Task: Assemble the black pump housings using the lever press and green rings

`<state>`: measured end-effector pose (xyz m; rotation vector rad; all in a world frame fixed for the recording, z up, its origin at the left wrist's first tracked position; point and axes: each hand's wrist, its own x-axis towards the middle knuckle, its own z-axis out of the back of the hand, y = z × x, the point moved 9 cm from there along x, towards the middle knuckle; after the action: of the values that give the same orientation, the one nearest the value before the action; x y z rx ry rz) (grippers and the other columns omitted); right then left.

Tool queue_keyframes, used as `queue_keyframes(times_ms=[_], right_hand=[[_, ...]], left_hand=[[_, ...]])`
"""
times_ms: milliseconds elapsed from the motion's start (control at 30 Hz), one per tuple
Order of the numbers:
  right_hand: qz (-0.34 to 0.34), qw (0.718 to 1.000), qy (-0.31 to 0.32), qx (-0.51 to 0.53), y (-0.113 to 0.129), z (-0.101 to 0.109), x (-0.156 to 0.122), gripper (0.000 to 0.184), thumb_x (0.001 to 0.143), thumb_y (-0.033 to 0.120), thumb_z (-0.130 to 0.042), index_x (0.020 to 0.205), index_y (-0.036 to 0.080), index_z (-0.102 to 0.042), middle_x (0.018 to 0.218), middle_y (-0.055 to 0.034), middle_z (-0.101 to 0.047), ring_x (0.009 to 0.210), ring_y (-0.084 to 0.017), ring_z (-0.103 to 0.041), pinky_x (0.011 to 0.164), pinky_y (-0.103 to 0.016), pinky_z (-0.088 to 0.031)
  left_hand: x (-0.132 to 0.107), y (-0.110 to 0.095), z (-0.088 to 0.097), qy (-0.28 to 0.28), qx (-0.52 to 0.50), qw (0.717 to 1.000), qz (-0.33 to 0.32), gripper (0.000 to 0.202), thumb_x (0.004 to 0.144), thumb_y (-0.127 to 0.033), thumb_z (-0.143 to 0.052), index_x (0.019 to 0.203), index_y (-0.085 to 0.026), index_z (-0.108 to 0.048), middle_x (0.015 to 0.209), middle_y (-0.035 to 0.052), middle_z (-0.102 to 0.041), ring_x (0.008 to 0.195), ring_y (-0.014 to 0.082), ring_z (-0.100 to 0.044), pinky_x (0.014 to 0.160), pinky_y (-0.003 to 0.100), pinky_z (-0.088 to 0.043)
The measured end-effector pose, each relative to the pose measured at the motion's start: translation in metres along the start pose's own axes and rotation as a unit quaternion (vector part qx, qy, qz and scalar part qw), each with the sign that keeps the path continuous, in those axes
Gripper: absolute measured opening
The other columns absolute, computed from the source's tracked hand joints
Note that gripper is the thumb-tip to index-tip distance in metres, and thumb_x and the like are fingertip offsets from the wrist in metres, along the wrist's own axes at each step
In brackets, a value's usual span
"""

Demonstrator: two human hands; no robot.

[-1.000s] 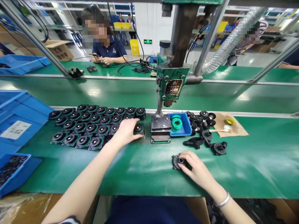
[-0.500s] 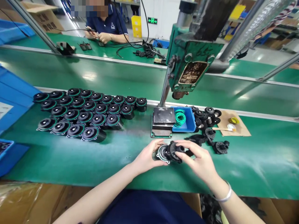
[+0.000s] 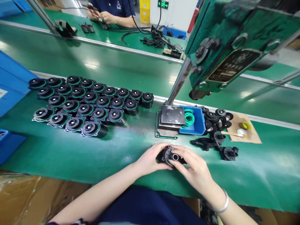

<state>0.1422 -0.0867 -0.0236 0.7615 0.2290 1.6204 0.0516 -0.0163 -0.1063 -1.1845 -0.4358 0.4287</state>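
Close to the table's front, my left hand (image 3: 150,160) is closed around the black pump body (image 3: 160,157), thumb below and fingers above. My right hand (image 3: 194,164) grips a black plastic pump cover (image 3: 168,153) with a round spout pointing up at me. The cover lies against the face of the body, hiding most of it; whether it is fully seated I cannot tell. More loose pump covers (image 3: 229,153) lie to the right of my right hand. Rows of black pump bodies with green rings (image 3: 91,128) stand at the left.
A green press (image 3: 225,62) rises over a metal block (image 3: 172,115). Beside it are a blue bin (image 3: 199,126) of green rings (image 3: 188,118), black rotor parts (image 3: 212,116) and cardboard (image 3: 254,135) with a wooden stick. A co-worker's hands (image 3: 106,17) are across the table.
The pump cover has moved left onto the pump body, covering its metal-rimmed face. The spout now points toward me. My view has tilted and shifted, with the press looming larger.
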Motion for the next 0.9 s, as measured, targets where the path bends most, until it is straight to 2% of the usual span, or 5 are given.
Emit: queue_keyframes(times_ms=[333,433,733,800,900], right_hand=[[-0.012,0.999,-0.013,0.035,-0.006,-0.003,-0.003,0.022,0.088,0.023,-0.062,0.109,0.019,-0.057,0.114,-0.0077,-0.064,0.109,-0.015,-0.063,0.093,-0.027,-0.057],[-0.057,0.996,-0.020,0.069,-0.014,-0.005,-0.007,0.024,0.086,0.026,-0.064,0.105,0.020,-0.050,0.112,-0.0078,-0.064,0.109,-0.015,-0.063,0.089,-0.026,-0.058],[-0.096,0.990,0.009,0.101,-0.022,-0.010,-0.009,0.022,0.088,0.036,-0.061,0.094,0.020,-0.047,0.116,-0.0073,-0.064,0.109,-0.015,-0.064,0.089,-0.027,-0.056],[-0.064,0.995,0.014,0.081,-0.014,0.014,0.003,0.023,0.088,0.037,-0.061,0.101,0.021,-0.050,0.122,-0.0070,-0.062,0.115,-0.016,-0.061,0.094,-0.029,-0.054],[0.009,0.993,-0.117,0.019,0.011,0.107,0.036,0.016,0.092,0.029,-0.056,0.104,0.020,-0.053,0.120,-0.0078,-0.062,0.117,-0.016,-0.059,0.099,-0.032,-0.052]], left_hand=[[-0.008,-0.007,-0.006,-0.009,0.004,0.996,-0.087,0.085,0.074,-0.035,-0.078,0.141,-0.029,-0.027,0.137,0.0127,-0.050,0.127,0.0276,-0.052,0.106,0.046,-0.046],[-0.013,-0.018,-0.011,-0.026,0.049,0.987,-0.150,0.072,0.080,-0.027,-0.073,0.138,-0.029,-0.031,0.138,0.0137,-0.045,0.130,0.0273,-0.048,0.106,0.046,-0.046],[-0.017,-0.028,-0.007,-0.118,0.140,0.970,-0.163,0.063,0.073,-0.014,-0.071,0.129,-0.027,-0.045,0.121,0.0096,-0.059,0.110,0.0234,-0.064,0.091,0.036,-0.057],[-0.012,-0.047,0.012,-0.141,0.154,0.963,-0.170,0.061,0.071,-0.017,-0.073,0.127,-0.026,-0.049,0.118,0.0083,-0.062,0.108,0.0229,-0.065,0.092,0.035,-0.056],[0.010,-0.084,0.055,-0.181,0.161,0.955,-0.170,0.058,0.072,-0.024,-0.075,0.125,-0.026,-0.051,0.116,0.0061,-0.065,0.108,0.0215,-0.064,0.097,0.035,-0.053]])
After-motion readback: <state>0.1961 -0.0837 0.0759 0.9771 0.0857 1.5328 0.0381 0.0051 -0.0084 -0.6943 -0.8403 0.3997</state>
